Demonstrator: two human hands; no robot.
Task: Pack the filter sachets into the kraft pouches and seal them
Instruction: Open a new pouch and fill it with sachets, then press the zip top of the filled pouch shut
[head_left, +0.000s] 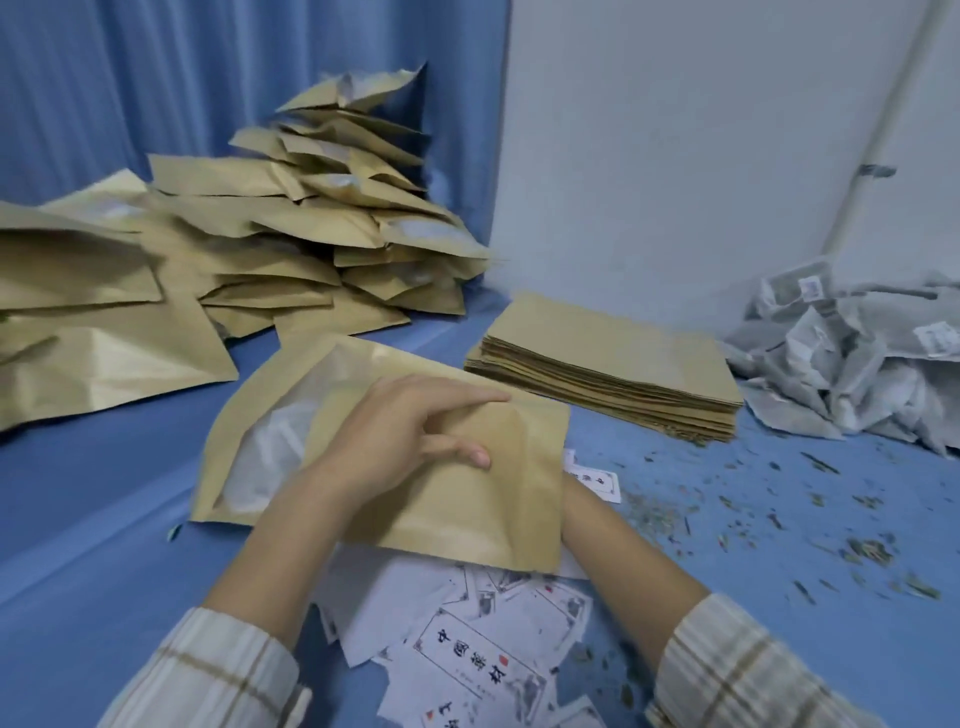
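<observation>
Blue-covered table (104, 493) set into a corner, blue curtain behind on the left, white wall on the right

Head view only:
- far left corner: big loose heap of filled kraft pouches (291, 223), puffy, some with a clear window facing up
- far middle, by the wall: neat flat stack of empty pouches (613, 364)
- far right edge: pile of white filter sachets (852, 364), crumpled; herb crumbs (779, 519) scattered over the right side of the table
- near edge, between the forearms: printed paper labels (493, 660) fanned out
- centre: one windowed pouch (270, 441) lying flat with something white showing through, and partly over it the pouch in hand (493, 499)

Grip:
- left hand (410, 441) lies on top of the pouch in hand, fingers loosely curved over its upper part, thumb on the face; looks like pressing or pinching the paper, exact hold unclear
- right hand is hidden under that pouch, only the forearm shows; cannot tell its grip

Handling, as a judgement: pouches are light, semi-stiff paper that creases and slides easily on the cloth; sachets are soft and can tear and shed. Hold the pouch at the mouth edges, pinch along the strip to seal, keep pressure off the window
</observation>
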